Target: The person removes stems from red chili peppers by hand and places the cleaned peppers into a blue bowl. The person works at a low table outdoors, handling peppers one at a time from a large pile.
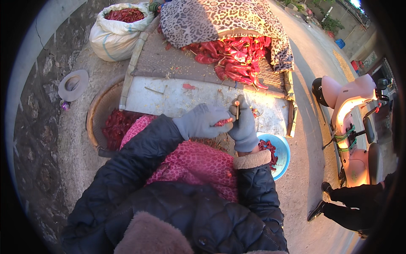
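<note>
My left hand (204, 122), in a grey glove, is closed around a red chili pepper (223, 122), whose wrinkled side shows between the fingers. Touching it on the right is my right hand (244, 123), gloved too, which pinches a small stem-like piece (237, 108) with a reddish top between thumb and finger. Both hands are over the near edge of a pale board (203, 98). Beyond it, a heap of red chili peppers (236, 60) lies on a woven mat (158, 57), partly under a leopard-print cloth (219, 19).
A round basket (92, 117) with dark red peppers stands left of my legs. At the right is a light blue basin (287, 155) holding red pieces. A white sack (111, 41) of dried peppers stands at upper left. A pink scooter (349, 104) and a person's legs (345, 203) are farther right.
</note>
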The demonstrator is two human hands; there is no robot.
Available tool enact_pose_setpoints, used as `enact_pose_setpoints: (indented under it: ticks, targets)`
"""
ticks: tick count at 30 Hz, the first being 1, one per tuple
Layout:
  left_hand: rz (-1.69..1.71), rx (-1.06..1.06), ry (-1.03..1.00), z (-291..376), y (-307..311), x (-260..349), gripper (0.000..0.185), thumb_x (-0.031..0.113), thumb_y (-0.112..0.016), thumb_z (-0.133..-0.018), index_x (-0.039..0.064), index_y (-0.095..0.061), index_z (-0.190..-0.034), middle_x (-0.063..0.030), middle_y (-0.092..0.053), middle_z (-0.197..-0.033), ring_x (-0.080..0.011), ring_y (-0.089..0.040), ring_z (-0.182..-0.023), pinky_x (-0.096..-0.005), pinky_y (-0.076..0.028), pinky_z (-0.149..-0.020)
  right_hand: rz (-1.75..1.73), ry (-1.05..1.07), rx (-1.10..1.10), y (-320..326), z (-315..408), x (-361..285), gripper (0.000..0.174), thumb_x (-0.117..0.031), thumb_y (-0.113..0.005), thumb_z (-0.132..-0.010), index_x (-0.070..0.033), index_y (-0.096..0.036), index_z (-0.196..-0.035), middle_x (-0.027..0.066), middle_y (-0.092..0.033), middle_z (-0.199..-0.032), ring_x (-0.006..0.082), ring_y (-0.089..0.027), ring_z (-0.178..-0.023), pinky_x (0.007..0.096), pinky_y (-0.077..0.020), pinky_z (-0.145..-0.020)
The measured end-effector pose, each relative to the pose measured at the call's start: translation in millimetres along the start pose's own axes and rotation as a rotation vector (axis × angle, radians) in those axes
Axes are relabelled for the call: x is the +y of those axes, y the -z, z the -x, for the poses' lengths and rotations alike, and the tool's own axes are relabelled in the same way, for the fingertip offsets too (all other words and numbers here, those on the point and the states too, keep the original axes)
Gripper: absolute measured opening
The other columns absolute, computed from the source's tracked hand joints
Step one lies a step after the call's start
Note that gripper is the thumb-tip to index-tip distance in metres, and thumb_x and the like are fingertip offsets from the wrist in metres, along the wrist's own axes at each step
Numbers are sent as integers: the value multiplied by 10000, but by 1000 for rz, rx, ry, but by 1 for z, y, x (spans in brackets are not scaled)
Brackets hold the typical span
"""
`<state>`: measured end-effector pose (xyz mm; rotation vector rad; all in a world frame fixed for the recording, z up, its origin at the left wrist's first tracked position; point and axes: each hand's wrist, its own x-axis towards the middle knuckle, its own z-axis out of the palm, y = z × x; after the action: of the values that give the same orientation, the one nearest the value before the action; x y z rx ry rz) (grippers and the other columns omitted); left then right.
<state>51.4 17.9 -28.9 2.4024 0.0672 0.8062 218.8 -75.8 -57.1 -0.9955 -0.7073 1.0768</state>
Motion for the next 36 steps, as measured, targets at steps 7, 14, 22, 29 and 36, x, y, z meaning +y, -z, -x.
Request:
enact_pose_setpoints:
  ticks: [7, 14, 22, 29, 36]
  targets:
    - [615, 388, 395, -7, 45, -7, 248, 220, -576, -1079, 33, -674, -1209, -58, -699, -927, -201, -683, -800, -332, -575, -715, 818, -195, 3, -10, -7, -37, 366, -379, -633, -991, -27, -715, -1050, 65, -676, -765, 135, -640, -709, 304, -510, -681]
    - [773, 417, 351, 16, 4, -70, 325, 253, -475, -1133, -1, -590, -1300, -161, -656, -1324, -254, -637, -1262, -382, -535, -1046, 1237, 405, 292, 18, -86, -9, 400, -269, -681, -950, -61, -628, -1288, 168, -722, -897, 283, -702, -843, 393, -543, -789]
    - [1132, 260, 593, 13, 0, -44, 386, 146, -503, -1104, -17, -509, -1453, -179, -610, -1434, -247, -597, -1343, -364, -478, -1140, 1112, 370, 375, 22, -101, 5, 209, -220, -622, -1011, -67, -666, -1146, 152, -727, -941, 315, -689, -890, 423, -529, -819]
    - [247, 176, 265, 19, -7, -52, 477, -23, -609, -979, -13, -513, -1446, -177, -670, -1327, -271, -671, -1225, -365, -537, -1059, 767, 18, 190, -9, -60, -13, 243, -259, -620, -991, -54, -698, -1097, 133, -734, -916, 201, -693, -838, 368, -539, -791]
    - [156, 226, 390, 24, 2, -44, 541, -56, -706, -892, 20, -561, -1408, -158, -663, -1292, -262, -705, -1116, -386, -576, -964, 904, 40, 124, -22, -59, -18, 313, -308, -684, -962, -3, -686, -1031, 119, -747, -884, 195, -705, -822, 366, -548, -762]
